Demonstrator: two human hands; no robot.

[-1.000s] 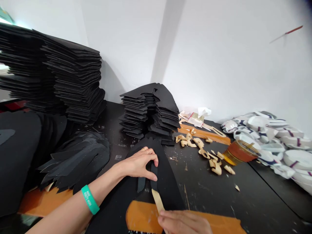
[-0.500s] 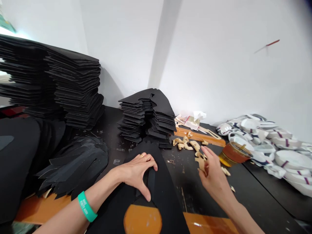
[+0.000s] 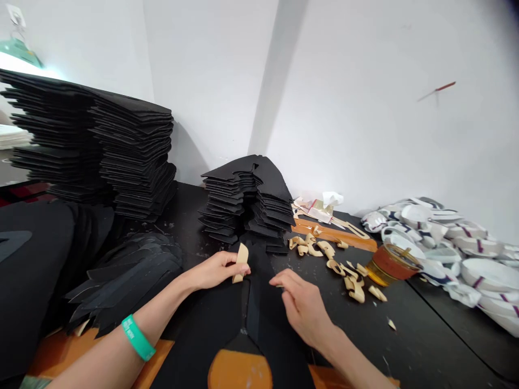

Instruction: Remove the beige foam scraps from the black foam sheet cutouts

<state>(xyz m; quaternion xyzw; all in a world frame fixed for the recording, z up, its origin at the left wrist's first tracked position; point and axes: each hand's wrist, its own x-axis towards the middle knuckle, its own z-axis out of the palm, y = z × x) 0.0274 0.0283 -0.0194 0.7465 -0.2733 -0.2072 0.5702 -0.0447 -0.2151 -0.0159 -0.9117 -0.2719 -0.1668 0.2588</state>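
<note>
Curled tan strip (image 3: 241, 263), upright, pinched between thumb and fingers of the left hand (image 3: 213, 270), just above a black sheet (image 3: 225, 316); its middle partly hidden behind the fingertips. Right hand (image 3: 302, 305) nearby, to the right of the strip, fingers curled and half closed, with anything inside them impossible to make out. Past the grip, loose tan scraps (image 3: 348, 275) to the right, stacked black cut-outs (image 3: 247, 205) straight ahead.
</note>
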